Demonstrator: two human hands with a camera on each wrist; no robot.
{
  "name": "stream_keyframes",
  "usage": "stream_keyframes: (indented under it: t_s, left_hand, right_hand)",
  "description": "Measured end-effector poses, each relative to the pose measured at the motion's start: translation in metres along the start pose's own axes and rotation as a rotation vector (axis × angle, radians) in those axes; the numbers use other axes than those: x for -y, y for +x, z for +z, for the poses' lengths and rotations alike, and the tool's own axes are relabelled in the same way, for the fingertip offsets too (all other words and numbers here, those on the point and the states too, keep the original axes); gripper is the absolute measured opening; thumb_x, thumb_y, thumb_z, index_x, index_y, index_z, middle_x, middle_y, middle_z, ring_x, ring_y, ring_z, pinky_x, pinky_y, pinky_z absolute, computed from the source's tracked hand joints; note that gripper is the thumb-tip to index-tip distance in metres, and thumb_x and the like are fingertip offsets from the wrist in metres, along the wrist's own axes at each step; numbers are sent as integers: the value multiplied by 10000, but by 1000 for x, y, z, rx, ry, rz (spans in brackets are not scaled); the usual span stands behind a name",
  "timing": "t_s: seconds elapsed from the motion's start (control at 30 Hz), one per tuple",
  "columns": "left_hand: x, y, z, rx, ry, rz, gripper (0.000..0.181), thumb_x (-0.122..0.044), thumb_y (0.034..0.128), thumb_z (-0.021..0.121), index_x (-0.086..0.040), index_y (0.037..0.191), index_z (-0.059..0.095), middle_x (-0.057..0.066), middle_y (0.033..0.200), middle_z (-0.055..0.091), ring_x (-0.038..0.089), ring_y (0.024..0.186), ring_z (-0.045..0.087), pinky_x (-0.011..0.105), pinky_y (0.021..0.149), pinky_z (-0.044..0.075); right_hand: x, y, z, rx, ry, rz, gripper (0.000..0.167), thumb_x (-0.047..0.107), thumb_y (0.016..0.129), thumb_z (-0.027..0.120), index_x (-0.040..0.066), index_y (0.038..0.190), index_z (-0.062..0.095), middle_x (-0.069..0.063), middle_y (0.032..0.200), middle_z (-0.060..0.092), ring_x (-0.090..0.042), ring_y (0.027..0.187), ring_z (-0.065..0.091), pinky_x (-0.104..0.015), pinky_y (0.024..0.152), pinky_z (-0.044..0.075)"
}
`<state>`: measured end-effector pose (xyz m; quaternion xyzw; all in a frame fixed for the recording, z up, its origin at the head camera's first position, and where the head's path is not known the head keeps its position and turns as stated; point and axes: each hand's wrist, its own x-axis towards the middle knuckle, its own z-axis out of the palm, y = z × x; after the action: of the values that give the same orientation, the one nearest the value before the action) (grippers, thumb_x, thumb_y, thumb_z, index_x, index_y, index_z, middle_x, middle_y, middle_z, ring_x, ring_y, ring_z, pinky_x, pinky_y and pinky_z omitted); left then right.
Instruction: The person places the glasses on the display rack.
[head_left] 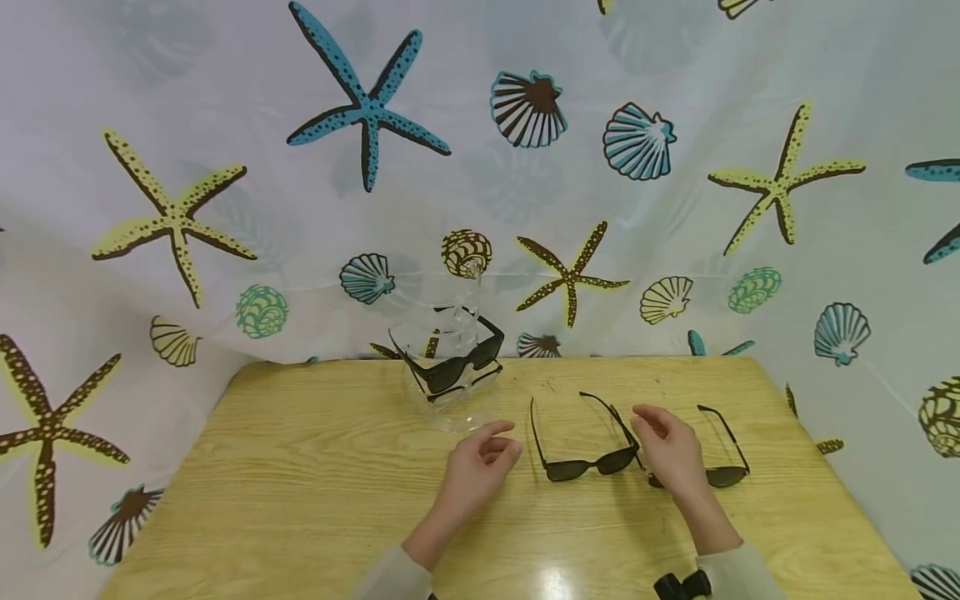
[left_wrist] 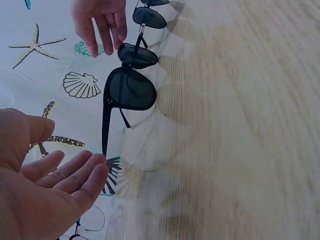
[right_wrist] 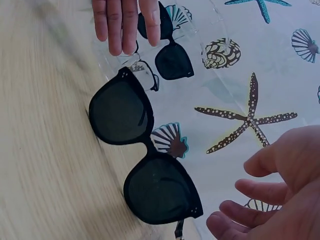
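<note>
Black sunglasses rest on the wooden table, temples spread toward the back. My left hand hovers to their left with relaxed fingers and nothing in its grasp. At their right side is my right hand, its fingers loosely bent near the right temple; contact cannot be told. A second pair of sunglasses lies partly hidden behind the right hand. In the right wrist view, the near sunglasses fill the middle, between the right hand and the left fingers.
At the back left stands a clear display stand, bearing black sunglasses above thin-framed eyeglasses. A white curtain printed with starfish and shells surrounds the wooden table. A black wrist device sits at the right sleeve.
</note>
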<state>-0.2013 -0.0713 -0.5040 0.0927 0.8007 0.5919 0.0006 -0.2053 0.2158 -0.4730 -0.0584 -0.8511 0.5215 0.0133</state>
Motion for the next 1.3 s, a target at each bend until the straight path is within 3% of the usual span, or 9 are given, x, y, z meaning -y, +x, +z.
stream_keyframes:
  t_s: [0.27,0.37,0.63,1.0,1.3]
  left_hand:
    - [-1,-1,14,43,-20,-12,461,-169,1039,686,15,1454,605,216,1164,773,322,1056,773,387,885,634]
    - [-1,-1,18,55,-13,-17,477,-168,1036,688,15,1466,593,211,1159,776,314,1038,776,384,866,636]
    - [-1,1,24,76,-17,-10,485,-183,1037,694,-9,1477,590,206,1146,779,309,1006,783,341,810,639]
    - [0,7,32,78,27,-32,480,-216,1036,694,-11,1460,604,197,1126,786,310,997,783,427,831,640]
    - [2,9,30,24,-7,-62,399,-133,1015,703,-5,1391,667,165,1073,788,275,964,777,345,775,617]
  right_hand:
    - [-9,1,1,71,-173,-103,396,194,1101,564,-49,1408,625,-263,1378,662,-461,1283,619,-580,1035,535]
    - [-10,1,-1,69,-178,-105,388,187,1098,562,-48,1399,632,-261,1368,667,-461,1273,624,-578,1025,541]
    - [-7,4,2,81,-192,-114,391,194,1084,590,-64,1371,654,-270,1323,687,-425,1152,691,-483,854,605]
    - [-8,7,3,61,-206,-121,372,172,1082,577,-73,1345,676,-265,1263,723,-417,1119,710,-460,823,607]
    - [-8,7,5,13,-156,-143,326,136,1074,594,-48,1319,705,-234,1229,742,-366,1089,716,-421,848,606]
